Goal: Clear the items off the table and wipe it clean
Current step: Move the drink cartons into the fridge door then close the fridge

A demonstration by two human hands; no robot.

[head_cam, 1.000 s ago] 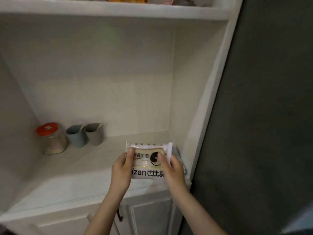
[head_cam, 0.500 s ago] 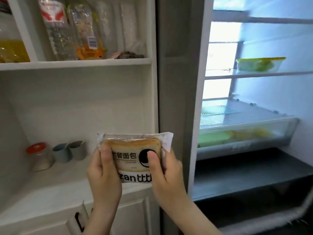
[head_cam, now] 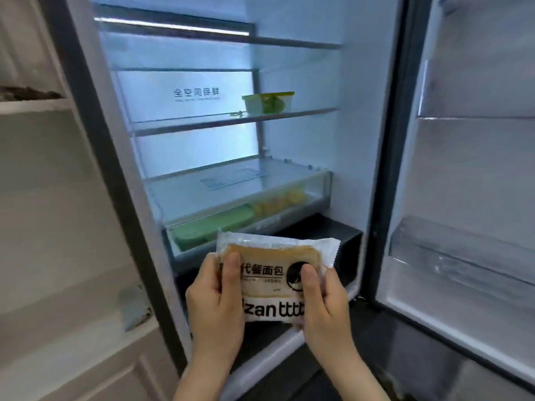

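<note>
While both hands hold it up in front of the open fridge (head_cam: pixel 376 140), the bread pack (head_cam: pixel 275 280) sits low in the middle of the view. The left hand (head_cam: pixel 215 311) grips its left side, thumb (head_cam: pixel 231 273) pressed flat on top. The right hand (head_cam: pixel 324 306) grips its right side the same way. The other fingers are hidden under the pack. Behind it is a clear drawer (head_cam: pixel 246 204) with green and yellow things inside. Higher up, a green box (head_cam: pixel 267 103) sits on a glass shelf (head_cam: pixel 202 124). The fridge door (head_cam: pixel 477 198) stands open on the right.
</note>
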